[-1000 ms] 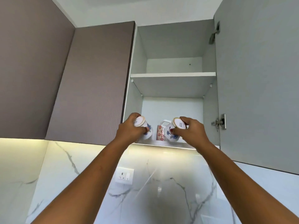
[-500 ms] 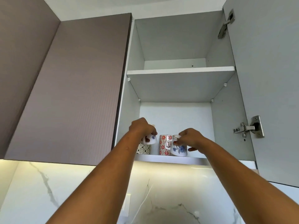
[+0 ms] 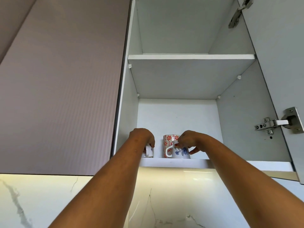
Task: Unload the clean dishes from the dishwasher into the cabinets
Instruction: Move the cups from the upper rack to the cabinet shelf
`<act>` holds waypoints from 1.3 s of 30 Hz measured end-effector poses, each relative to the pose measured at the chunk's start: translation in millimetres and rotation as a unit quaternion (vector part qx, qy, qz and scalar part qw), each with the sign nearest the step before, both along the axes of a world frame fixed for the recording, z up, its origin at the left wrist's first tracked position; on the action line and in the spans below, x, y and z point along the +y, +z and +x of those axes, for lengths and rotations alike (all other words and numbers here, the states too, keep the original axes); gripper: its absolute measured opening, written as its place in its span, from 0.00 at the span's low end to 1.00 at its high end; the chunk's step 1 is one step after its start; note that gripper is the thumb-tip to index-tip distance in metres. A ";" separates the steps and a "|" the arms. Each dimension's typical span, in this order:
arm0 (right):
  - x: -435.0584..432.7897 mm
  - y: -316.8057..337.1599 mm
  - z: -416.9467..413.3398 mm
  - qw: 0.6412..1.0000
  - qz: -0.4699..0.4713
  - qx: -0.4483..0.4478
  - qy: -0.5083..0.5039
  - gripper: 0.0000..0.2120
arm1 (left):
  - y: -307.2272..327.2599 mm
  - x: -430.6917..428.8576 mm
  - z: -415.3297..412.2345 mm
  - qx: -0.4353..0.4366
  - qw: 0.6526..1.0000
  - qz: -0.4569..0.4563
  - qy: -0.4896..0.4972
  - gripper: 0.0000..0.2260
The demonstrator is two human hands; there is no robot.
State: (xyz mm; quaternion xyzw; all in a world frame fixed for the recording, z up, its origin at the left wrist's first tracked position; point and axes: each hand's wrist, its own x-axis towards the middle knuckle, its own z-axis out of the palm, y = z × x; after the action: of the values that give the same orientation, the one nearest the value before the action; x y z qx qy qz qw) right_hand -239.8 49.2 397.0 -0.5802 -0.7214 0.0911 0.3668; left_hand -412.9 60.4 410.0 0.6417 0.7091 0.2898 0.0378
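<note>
At the lower shelf's (image 3: 230, 163) front edge, the left hand (image 3: 142, 137) grips a white mug (image 3: 149, 152) by the left corner, while the right hand (image 3: 189, 140) pinches the blue-flowered mug (image 3: 181, 153) from above.

The one head-worn camera is looking steeply up from below and just in front of the open cabinet (image 3: 246, 122), sitting near enough that the left hand (image 3: 142, 137) and right hand (image 3: 190, 140) are reaching its lower shelf (image 3: 172, 162), with the closed door (image 3: 65, 88) filling the left.
</note>
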 end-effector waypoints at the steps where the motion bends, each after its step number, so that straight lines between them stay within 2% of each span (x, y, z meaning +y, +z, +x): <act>1: 1.7 0.8 -0.3 1.000 -0.003 -0.005 -0.001 0.08 | 0.6 2.3 -0.9 0.017 1.000 -0.025 0.006 0.08; 6: 8.7 -0.8 -4.0 1.000 -0.004 -0.027 -0.005 0.07 | -3.4 5.4 -4.1 0.054 0.998 -0.015 0.019 0.14; 10: 9.8 -4.3 -4.2 0.999 0.017 -0.027 0.005 0.21 | 6.3 -3.3 -8.9 -0.103 0.993 0.007 -0.052 0.10; 12: 11.6 -5.3 -4.5 0.999 0.020 -0.018 0.017 0.21 | 12.5 -10.4 -14.6 -0.134 0.989 0.019 -0.064 0.09; 13: 12.0 -5.8 -4.9 0.999 0.020 -0.019 0.021 0.21 | 13.3 -15.4 -16.0 -0.129 0.990 -0.003 -0.052 0.08; 16: 12.5 -8.0 -5.7 0.999 0.034 -0.027 0.020 0.18 | 11.3 -23.2 -17.4 -0.079 0.993 -0.082 -0.015 0.16; 20: 12.5 -10.9 -3.4 0.998 0.058 -0.028 0.019 0.16 | 10.8 -24.8 -14.8 -0.009 0.993 -0.113 -0.018 0.11; 23: 11.8 -12.8 -1.8 0.995 0.085 -0.039 0.017 0.17 | 5.9 -27.1 -12.7 0.079 0.995 -0.061 0.004 0.11; 26: 10.9 -13.3 -2.7 0.994 0.097 -0.058 0.013 0.18 | -1.0 -25.7 -15.7 0.144 0.988 0.029 0.046 0.22; 30: 8.6 -13.1 -6.3 0.996 0.063 -0.054 0.031 0.20 | -6.8 -11.8 -18.7 0.155 0.982 0.089 0.058 0.22; 39: 8.8 -12.4 -11.4 0.997 0.031 -0.023 0.061 0.24 | -15.2 3.3 -23.3 0.169 0.974 0.143 0.040 0.19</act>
State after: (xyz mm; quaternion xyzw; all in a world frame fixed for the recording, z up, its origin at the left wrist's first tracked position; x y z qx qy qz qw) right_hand -251.2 57.9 384.7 -0.5256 -0.7662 0.0774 0.3615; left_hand -436.2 63.7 394.8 0.6509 0.6816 0.2773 -0.1865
